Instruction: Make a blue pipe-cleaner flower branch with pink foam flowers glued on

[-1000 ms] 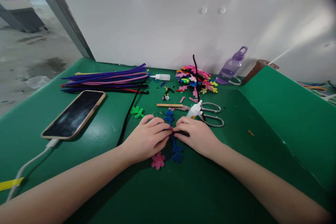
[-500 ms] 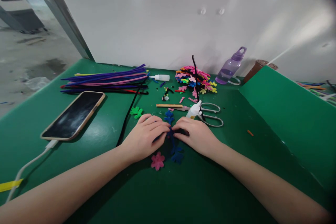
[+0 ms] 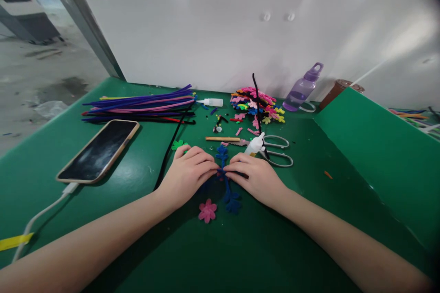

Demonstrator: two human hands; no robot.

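Between my two hands lies a blue pipe-cleaner piece (image 3: 227,186) with leafy, petal-like ends pointing away from me and toward me. My left hand (image 3: 190,170) pinches its middle from the left, thumb and fingertips together. From the right, my right hand (image 3: 256,175) pinches the same middle part, its fingertips almost meeting the left ones. A pink fuzzy flower (image 3: 207,211) lies flat just below my left hand. Behind that hand a green fuzzy leaf shape (image 3: 178,145) is partly covered. A white glue bottle (image 3: 255,145) stands tilted just beyond my right hand.
Scissors (image 3: 279,160) and a wooden-handled blade (image 3: 222,139) lie beyond my hands. Farther back are a pipe-cleaner bundle (image 3: 144,106), a pile of colourful fuzzy flowers (image 3: 256,100), and a purple bottle (image 3: 302,89). A phone (image 3: 99,151) is at left, a green panel (image 3: 381,165) at right.
My fingertips have shifted slightly at the middle of the blue piece, and more of its stem shows between and below them. The view has moved very slightly.
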